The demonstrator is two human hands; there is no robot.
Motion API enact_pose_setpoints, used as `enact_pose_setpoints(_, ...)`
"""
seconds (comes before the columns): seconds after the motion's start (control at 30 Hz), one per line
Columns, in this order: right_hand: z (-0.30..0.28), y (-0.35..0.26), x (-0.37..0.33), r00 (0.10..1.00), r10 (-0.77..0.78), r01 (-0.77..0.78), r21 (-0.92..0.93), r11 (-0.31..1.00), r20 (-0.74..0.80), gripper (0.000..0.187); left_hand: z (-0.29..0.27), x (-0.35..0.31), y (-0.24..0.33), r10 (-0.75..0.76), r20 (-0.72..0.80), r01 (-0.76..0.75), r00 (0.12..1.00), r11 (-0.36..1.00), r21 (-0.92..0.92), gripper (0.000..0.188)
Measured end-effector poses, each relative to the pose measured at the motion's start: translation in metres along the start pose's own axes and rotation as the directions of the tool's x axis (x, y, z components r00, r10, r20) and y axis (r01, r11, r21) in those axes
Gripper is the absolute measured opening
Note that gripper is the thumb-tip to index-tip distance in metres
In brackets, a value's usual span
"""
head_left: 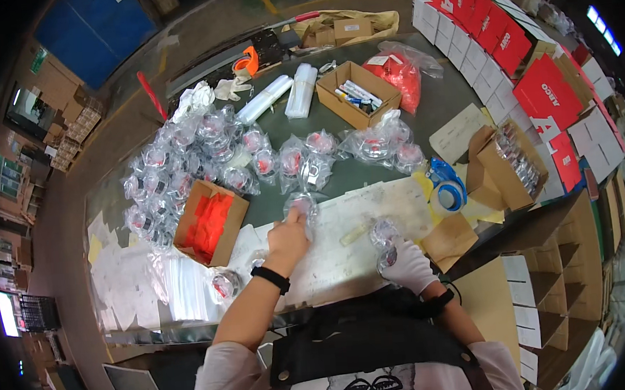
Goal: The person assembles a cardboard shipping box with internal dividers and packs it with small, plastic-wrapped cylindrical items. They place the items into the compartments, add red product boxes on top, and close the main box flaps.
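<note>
the bare left hand (288, 233) pinches a clear bagged part (300, 207) just beyond its fingertips, while the gloved right hand (408, 264) grips another bag (385, 235).

Clear round packs (180, 161) are heaped at the tabletop's (428, 93) left. Red-and-white boxes (504, 36) are stacked along the right. An open carton (211, 222) of orange pieces is set near the middle.

open cardboard boxes (358, 93): 3 | blue tape dispenser (446, 188): 1 | white rolls (301, 90): 2 | hands (287, 239): 2
</note>
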State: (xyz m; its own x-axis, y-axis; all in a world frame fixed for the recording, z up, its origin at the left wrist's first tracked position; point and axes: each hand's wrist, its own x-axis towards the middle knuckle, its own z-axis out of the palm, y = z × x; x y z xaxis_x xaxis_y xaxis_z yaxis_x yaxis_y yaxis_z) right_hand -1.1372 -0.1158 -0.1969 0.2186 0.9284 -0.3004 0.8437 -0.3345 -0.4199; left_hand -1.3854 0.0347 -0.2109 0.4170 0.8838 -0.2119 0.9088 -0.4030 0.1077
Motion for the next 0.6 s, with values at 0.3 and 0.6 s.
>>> enact_pose_setpoints(0.3,-0.011,0.031,0.004,0.996,0.091,-0.073,0.507,0.859,-0.011,0.054,0.011,0.024,-0.002,0.335,-0.109,-0.331,0.936,0.942,0.056,0.024)
enact_pose_setpoints(0.6,-0.186,0.121,-0.228,0.923,0.317,0.151,0.963,0.222,-0.217,0.052,0.03,0.006,-0.001,0.383,-0.142,-0.396,0.913,0.914,-0.086,0.032)
